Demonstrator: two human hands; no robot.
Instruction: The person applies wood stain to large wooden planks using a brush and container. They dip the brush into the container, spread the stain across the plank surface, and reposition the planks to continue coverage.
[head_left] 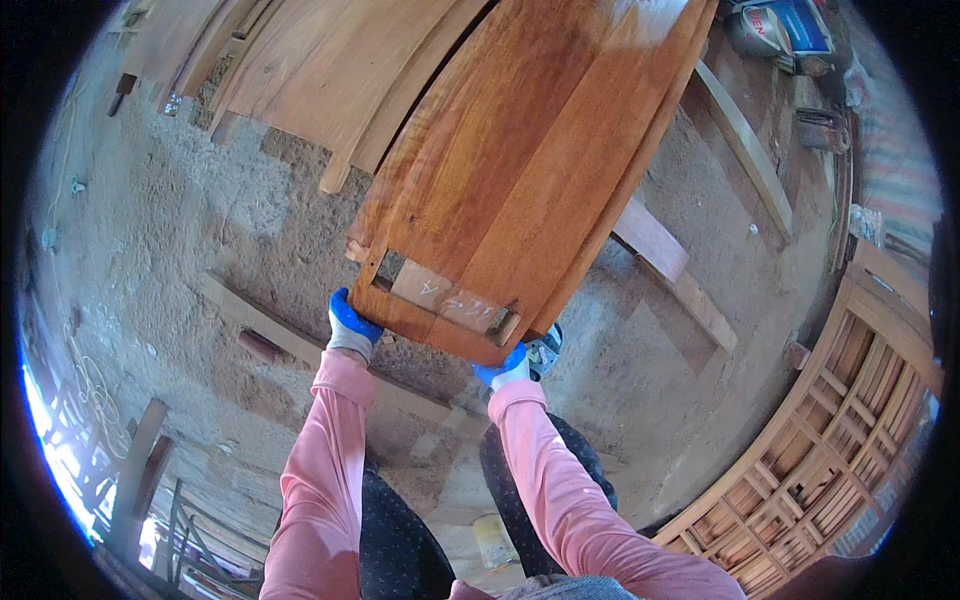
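A long reddish-brown wooden panel stretches away from me, its near end held between my two gloved hands. At that end a paler inset strip carries white chalk marks, with small openings at either side. My left hand, in a blue and grey glove, is closed on the panel's near left corner. On the near right corner, my right hand grips the edge in a matching glove. The fingers of both hands are partly hidden by the wood. Whitish dust or glare lies over the panel's far end.
Paler wooden boards lie at the far left. Loose planks rest on the dusty floor, one long plank crossing near my legs. A slatted wooden frame stands at the right. Sacks sit at the far right.
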